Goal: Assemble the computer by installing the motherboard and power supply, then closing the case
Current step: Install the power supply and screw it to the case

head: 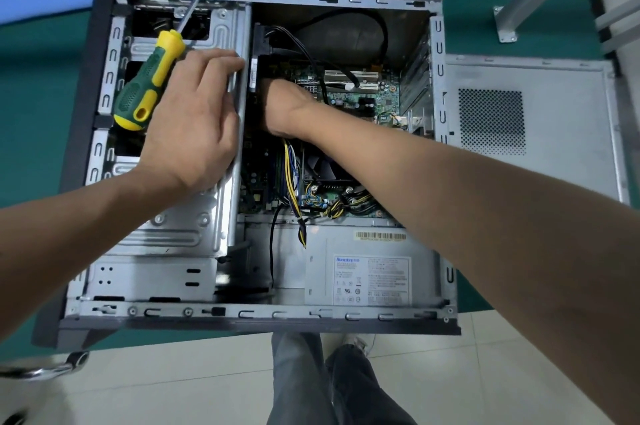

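1. Green matting [41, 85] covers the table, and the open computer case [79, 154] is laid on its side on it, with pale floor tiles [173, 383] seen below the table edge.
2. A green and yellow screwdriver [149, 78] is gripped by the left hand [194, 119]; the handle is held under the thumb side, and the shaft is pointed away, up over the top rim of the case.
3. The fingers of this hand are laid on the metal drive cage [194, 230], close to its vertical edge bar.
4. The right hand [284, 109] is reached down into the dark gap beside the cage; its fingers are hidden, so it cannot be told whether anything is held.
5. The motherboard [367, 95] is seated on the floor of the case, just beyond the right wrist.
6. A bundle of yellow and black wires [294, 182] is run from under the right wrist down to the power supply [363, 268].
7. The power supply is placed in the near corner of the case, with its label turned upward.
8. The side panel [526, 126] is laid flat on the matting, to the right of the case.
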A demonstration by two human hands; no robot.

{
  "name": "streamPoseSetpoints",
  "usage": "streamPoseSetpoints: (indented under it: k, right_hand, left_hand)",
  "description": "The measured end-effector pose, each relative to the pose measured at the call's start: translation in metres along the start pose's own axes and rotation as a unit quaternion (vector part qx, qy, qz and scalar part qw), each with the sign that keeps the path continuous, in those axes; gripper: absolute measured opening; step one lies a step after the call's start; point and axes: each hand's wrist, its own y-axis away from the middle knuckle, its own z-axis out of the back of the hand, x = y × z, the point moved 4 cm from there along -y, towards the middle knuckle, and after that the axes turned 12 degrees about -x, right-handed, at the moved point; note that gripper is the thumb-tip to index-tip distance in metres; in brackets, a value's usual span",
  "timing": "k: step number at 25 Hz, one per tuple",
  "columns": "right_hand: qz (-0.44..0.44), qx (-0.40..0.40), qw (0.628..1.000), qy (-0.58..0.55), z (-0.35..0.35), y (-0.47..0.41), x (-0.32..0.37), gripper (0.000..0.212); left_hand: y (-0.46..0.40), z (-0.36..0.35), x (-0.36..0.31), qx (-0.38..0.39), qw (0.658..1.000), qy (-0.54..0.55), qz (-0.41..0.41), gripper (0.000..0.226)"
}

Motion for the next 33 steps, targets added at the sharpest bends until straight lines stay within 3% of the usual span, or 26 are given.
streamPoseSetpoints:
  k: [5, 12, 18, 33]
  right_hand:
    - [-0.041, 0.005, 0.999, 0.011, -0.001, -0.002, 0.004, 0.03]
    - [-0.03, -0.016, 0.999, 0.021, -0.003, 0.002, 0.009, 0.035]
    - [-0.019, 0.025, 0.997, -0.073, -0.006, 0.0, 0.007, 0.029]
    - [-0.061, -0.019, 0.996, -0.07, -0.011, -0.012, 0.003, 0.035]
  left_hand:
    - [0.001, 0.001, 0.0, 0.001, 1.0, 0.003, -0.002, 0.042]
    - [0.0, 0.001, -0.001, 0.005, 1.0, -0.002, -0.001, 0.042]
    - [0.001, 0.0, 0.0, 0.006, 1.0, -0.004, 0.0, 0.044]
    - [0.0, 0.0, 0.0, 0.0, 1.0, -0.002, -0.001, 0.044]
